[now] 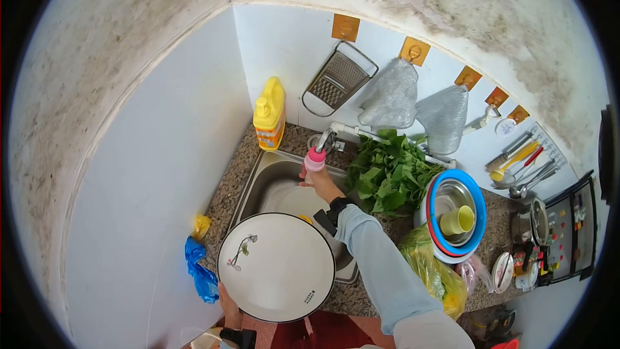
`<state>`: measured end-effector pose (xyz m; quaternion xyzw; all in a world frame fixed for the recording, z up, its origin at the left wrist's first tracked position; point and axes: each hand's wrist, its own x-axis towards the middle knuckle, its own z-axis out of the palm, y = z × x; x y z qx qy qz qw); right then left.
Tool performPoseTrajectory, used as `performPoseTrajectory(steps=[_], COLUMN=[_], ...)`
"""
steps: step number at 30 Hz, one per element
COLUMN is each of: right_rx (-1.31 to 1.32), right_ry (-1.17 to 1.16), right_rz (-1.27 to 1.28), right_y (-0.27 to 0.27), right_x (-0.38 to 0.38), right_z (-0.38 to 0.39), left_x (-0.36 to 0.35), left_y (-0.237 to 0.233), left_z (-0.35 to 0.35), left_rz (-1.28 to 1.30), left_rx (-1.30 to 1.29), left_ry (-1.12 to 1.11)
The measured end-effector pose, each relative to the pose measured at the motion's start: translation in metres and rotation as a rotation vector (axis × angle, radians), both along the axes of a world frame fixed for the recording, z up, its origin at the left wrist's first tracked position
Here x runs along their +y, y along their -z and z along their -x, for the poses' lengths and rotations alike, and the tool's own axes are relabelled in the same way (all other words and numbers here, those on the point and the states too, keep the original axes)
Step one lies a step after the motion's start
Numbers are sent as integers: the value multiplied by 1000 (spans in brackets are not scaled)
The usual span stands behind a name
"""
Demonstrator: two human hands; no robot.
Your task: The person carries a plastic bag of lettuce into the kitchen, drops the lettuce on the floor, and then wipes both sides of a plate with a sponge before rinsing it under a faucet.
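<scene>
My left hand (229, 308) grips the lower left rim of a large round white enamel tray (278, 265) with a dark edge and a small flower print. The tray is held over the near side of a steel sink (266, 184), covering part of it. My right hand (318, 185) reaches across the sink and is closed around the pink nozzle (315, 159) on the end of the tap (326, 139). Some of its fingers are hidden behind the nozzle. Whether water is running cannot be made out. Below the tray's upper edge, a small yellow thing (305, 219) shows in the sink.
A yellow jug (270, 113) stands in the back corner. Leafy greens (391, 171) lie right of the sink, near stacked basins (479, 197) with a green cup (457, 220). A blue plastic bag (201, 271) is at left. A grater (339, 79) and utensils hang on the wall.
</scene>
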<state>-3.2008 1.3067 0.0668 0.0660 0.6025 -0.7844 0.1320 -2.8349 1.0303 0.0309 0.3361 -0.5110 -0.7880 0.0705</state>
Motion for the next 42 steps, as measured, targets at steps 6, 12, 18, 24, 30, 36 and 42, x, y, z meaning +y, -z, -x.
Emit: performPoseTrajectory(steps=[6,12,18,24,30,36,42], right_rx=[-43,131,279,547,518,279,-2], right_ry=[-93,5,-21,93,-2,-8,101], right_rz=[160,-301,-527,-728,-995,-1261,-1519], right_y=[-23,-19,-1,2,-8,-13,-27], right_x=[8,5,9,2,22,65,110], right_z=[-6,2,2,-5,-42,-113,-197], left_x=[1,3,6,5,6,1,-1], left_y=[-4,-11,-23,-18,-21,-5,-4], left_z=[1,2,5,4,5,2,0], left_rz=[7,37,5,40,-23,-39,-70], left_rx=[-2,-26,-4,-30,-8,-3,10], left_ry=[5,6,40,13,18,1,16])
